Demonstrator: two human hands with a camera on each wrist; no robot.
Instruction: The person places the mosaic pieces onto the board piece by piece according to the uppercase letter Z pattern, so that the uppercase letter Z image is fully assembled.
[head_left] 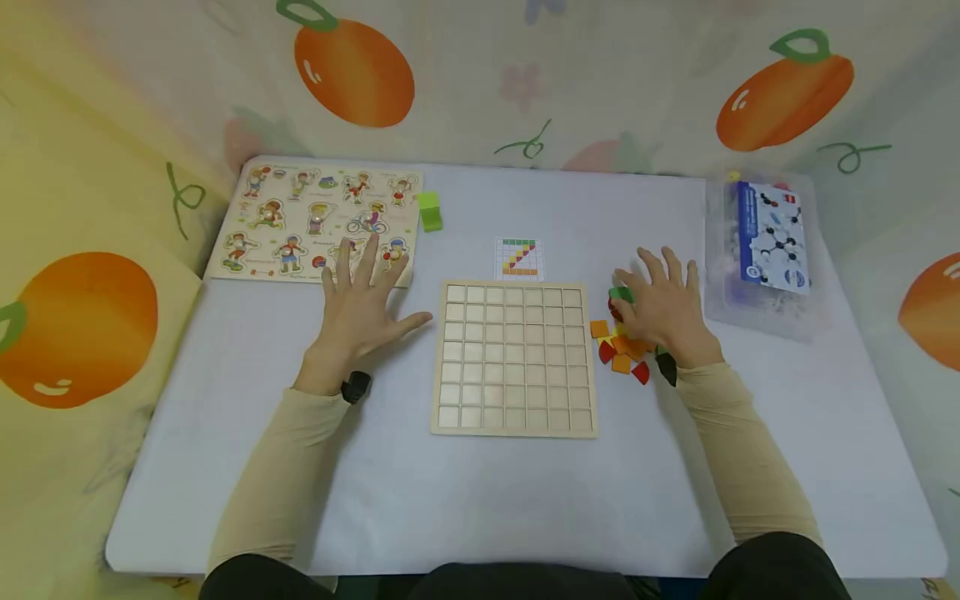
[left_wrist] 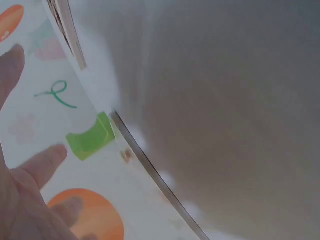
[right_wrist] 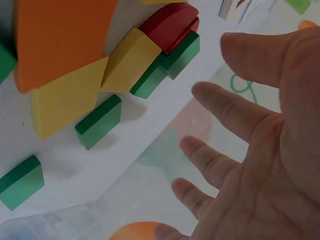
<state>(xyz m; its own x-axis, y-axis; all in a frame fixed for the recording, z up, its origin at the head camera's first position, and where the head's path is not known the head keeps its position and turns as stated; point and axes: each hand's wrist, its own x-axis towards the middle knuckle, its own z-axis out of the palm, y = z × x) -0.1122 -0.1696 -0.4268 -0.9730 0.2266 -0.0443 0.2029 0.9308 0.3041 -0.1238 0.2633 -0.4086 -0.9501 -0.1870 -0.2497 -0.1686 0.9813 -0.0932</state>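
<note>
My left hand (head_left: pixel 356 312) is spread, fingertips overlapping the near edge of the picture puzzle board (head_left: pixel 292 225) in the head view. Its thumb points toward a wooden grid board (head_left: pixel 514 432) with square cells, which holds no pieces. Spread fingers also show on my right hand (head_left: pixel 663 312), over a pile of coloured wooden pieces to the right of the grid board. Orange squares (head_left: pixel 621 363), red rounded wedges (head_left: pixel 641 373) and yellow pieces lie loose there. Green blocks (right_wrist: pixel 100 122) and a large orange block (right_wrist: pixel 65 40) appear beside that hand in the right wrist view. Both palms are bare.
A small card (head_left: pixel 519 259) with a coloured grid pattern lies behind the grid board. Green blocks (head_left: pixel 430 212) sit by the puzzle board's right edge. At the right stands a clear plastic box (head_left: pixel 765 321) with a blue-and-white label. A patterned curtain surrounds the white table (head_left: pixel 480 508).
</note>
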